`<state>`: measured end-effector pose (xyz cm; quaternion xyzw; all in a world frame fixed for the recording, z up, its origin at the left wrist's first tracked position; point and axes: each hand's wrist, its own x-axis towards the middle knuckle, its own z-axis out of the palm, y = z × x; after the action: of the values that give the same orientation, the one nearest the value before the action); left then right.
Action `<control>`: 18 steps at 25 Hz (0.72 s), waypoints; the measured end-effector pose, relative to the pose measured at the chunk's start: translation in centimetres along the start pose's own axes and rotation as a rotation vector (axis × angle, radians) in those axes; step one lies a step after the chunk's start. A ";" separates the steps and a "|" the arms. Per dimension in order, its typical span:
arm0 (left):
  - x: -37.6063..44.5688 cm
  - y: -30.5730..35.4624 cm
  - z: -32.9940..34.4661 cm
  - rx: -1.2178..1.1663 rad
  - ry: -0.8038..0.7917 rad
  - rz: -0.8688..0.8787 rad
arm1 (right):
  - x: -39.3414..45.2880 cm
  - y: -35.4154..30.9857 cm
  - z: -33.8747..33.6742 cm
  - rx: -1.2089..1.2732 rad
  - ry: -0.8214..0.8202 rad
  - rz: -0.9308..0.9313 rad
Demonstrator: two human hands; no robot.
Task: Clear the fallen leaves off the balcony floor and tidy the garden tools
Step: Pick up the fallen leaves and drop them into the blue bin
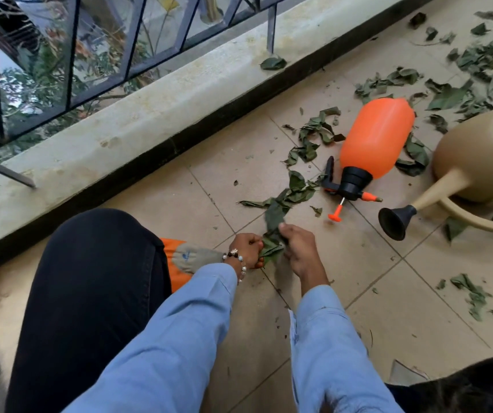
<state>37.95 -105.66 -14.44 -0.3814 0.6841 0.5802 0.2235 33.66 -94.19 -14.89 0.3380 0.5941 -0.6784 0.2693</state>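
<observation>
Green fallen leaves lie scattered over the beige tiled balcony floor (358, 263). My left hand (246, 248) grips a bunch of gathered leaves (272, 248) just above the tiles. My right hand (296, 248) pinches a long leaf (275, 216) at the top of that bunch. A trail of leaves (296, 189) runs from the bunch toward an orange pressure sprayer (376, 138) lying on its side. A beige watering can (483, 156) lies to its right, black rose pointing at me. An orange and grey garden glove (185, 257) lies by my left wrist.
A low concrete ledge (150, 114) with a metal railing (69, 55) runs along the left. One leaf (272, 63) lies on the ledge. A thick heap of leaves (478, 70) covers the far right tiles. More leaves (475, 293) lie at the right. My knee (96, 278) fills the lower left.
</observation>
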 end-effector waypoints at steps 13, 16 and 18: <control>-1.7 3.3 1.4 -0.777 -0.086 -0.369 | -3.8 0.8 2.5 -0.104 0.111 -0.484; -1.4 3.8 1.3 -0.859 0.001 -0.384 | -5.1 1.4 2.6 -0.590 0.043 -0.737; -0.9 3.9 0.5 -0.896 0.009 -0.384 | -5.3 0.6 2.5 -0.905 -0.127 -0.818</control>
<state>35.32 -104.78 -11.45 -0.5619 0.2854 0.7642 0.1373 37.14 -96.90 -10.95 -0.1066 0.8877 -0.4260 0.1387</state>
